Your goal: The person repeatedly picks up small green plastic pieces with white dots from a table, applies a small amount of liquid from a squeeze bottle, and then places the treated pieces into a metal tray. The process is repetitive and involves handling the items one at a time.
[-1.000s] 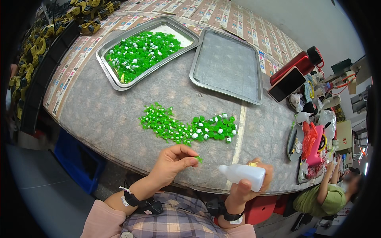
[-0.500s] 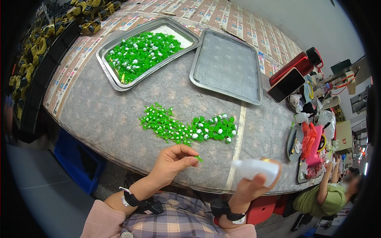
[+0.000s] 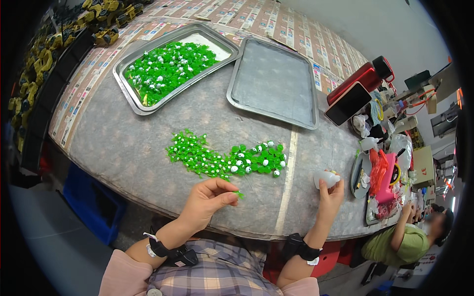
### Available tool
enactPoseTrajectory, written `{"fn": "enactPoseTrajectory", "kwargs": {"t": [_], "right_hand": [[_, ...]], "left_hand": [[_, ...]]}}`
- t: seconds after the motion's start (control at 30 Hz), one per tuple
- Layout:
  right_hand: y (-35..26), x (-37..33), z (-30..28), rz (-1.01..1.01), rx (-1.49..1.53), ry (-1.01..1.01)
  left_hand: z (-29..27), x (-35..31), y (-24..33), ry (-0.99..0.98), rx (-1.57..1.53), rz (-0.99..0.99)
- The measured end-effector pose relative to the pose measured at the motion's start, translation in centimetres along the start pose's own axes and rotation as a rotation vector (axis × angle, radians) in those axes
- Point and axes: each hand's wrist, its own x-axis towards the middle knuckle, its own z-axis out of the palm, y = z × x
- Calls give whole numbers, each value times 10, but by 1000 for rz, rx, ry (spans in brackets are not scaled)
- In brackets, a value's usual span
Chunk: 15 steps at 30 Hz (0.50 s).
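green plastic is lying everywhere here: a loose heap of small green plastic pieces with white dots [image 3: 224,159] is spreading across the middle of the grey felt-covered counter [image 3: 128,148], just ahead of the person. the left hand [image 3: 210,201] is pinching a single small green piece [image 3: 239,194] between thumb and fingertips, closed on it just in front of the heap's near edge. the right hand [image 3: 330,196] is wrapping around a small white plastic bottle [image 3: 327,178], gripping it and holding it up above the counter, to the right of the heap and apart from it.

further back, a shiny rectangular metal tray [image 3: 129,89] is holding a thick layer of the same green and white pieces, while a second metal tray [image 3: 306,121] beside it, lined in grey, is sitting without any pieces in it. judging from this, the work is looking to be at an early or middle stage: only one piece is in hand, the heap on the counter is still sizeable, the far tray is still full, and nothing is yet showing in the lined tray.

at the right edge a red cylindrical flask [image 3: 358,81] and a dark phone [image 3: 348,102] are resting among clutter, and another person in a green top [image 3: 402,244] is sitting beyond the counter's corner.
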Motion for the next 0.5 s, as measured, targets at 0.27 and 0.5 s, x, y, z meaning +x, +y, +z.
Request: {"fn": "enactPoseTrajectory", "kwargs": {"t": [0.27, 0.5], "right_hand": [[-70, -24, 6, -274, -250, 23], [-77, -31, 58, -289, -445, -465]], "left_hand": [[0, 1, -5, 8, -1, -34], [-2, -1, -3, 10, -25, -28]]}}
